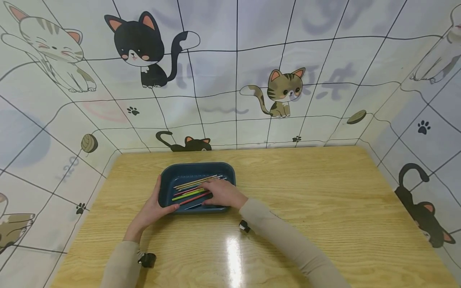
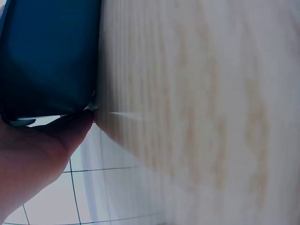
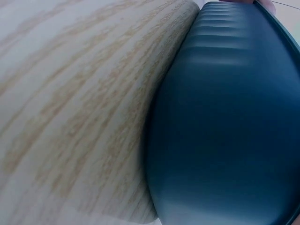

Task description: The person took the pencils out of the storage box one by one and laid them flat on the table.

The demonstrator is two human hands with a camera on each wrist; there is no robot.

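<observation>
A dark blue tray (image 1: 196, 168) stands on the table's left part, holding several thin coloured pencils (image 1: 189, 194), among them yellow-green, red and brown ones. My left hand (image 1: 153, 206) holds the tray's near left corner, thumb at the front rim and fingers along the left side. In the left wrist view this hand (image 2: 42, 154) touches the tray's corner (image 2: 51, 56). Over the pencils' right part my right hand (image 1: 225, 193) reaches into the tray, thumb and fingers apart and touching them. Its palm covers their right ends, and whether it pinches any is hidden. The right wrist view shows the tray's outer wall (image 3: 225, 126).
The wooden table (image 1: 306, 200) extends to the right and in front of the tray. A wall covering (image 1: 216, 80) with cartoon cats borders the back and both sides. Small dark wrist devices (image 1: 147, 260) hang near both sleeves.
</observation>
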